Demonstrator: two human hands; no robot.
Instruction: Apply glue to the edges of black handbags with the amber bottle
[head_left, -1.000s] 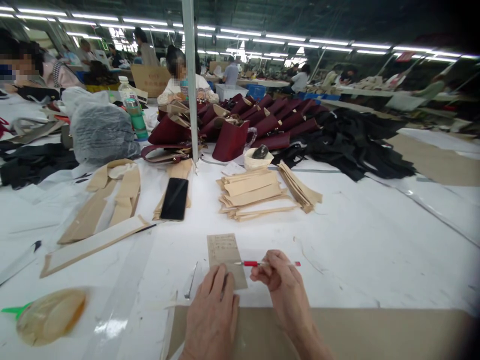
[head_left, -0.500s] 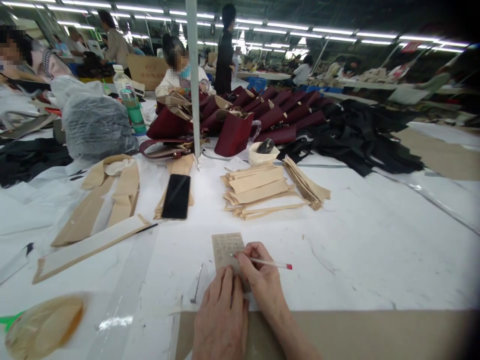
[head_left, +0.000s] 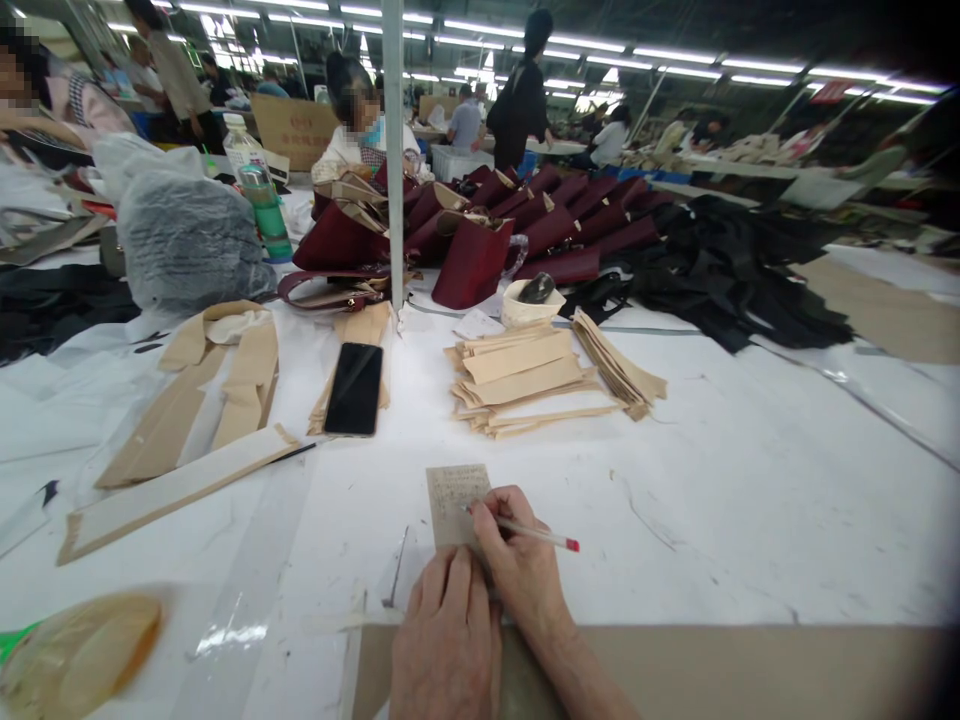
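Note:
A small grey-brown card (head_left: 448, 500) with lines of handwriting lies on the white table. Between the thumb and fingers of my right hand (head_left: 521, 545) is a pen (head_left: 541, 536) with a clear barrel and a red end cap, its tip on the card. My left hand (head_left: 446, 630) rests flat over the card's lower part, fingers stretched out, and hides that part. Left of the card lies a thin metal tool (head_left: 397, 568). Under my wrists runs a brown sheet (head_left: 712, 665) along the table's near edge.
Beyond the card sit stacked tan strips (head_left: 521, 370) and a phone (head_left: 354, 390). Burgundy bags (head_left: 472, 262), a metal post (head_left: 395, 150), black fabric (head_left: 735, 270) and a green-bottomed bottle (head_left: 266, 215) stand farther back. At lower left is an amber container (head_left: 82, 650). Several people work behind.
The pen's tip has shifted slightly right on the card, and its rear end has dipped a little. A dark-clothed person in the background has moved right. My left hand stays on the card.

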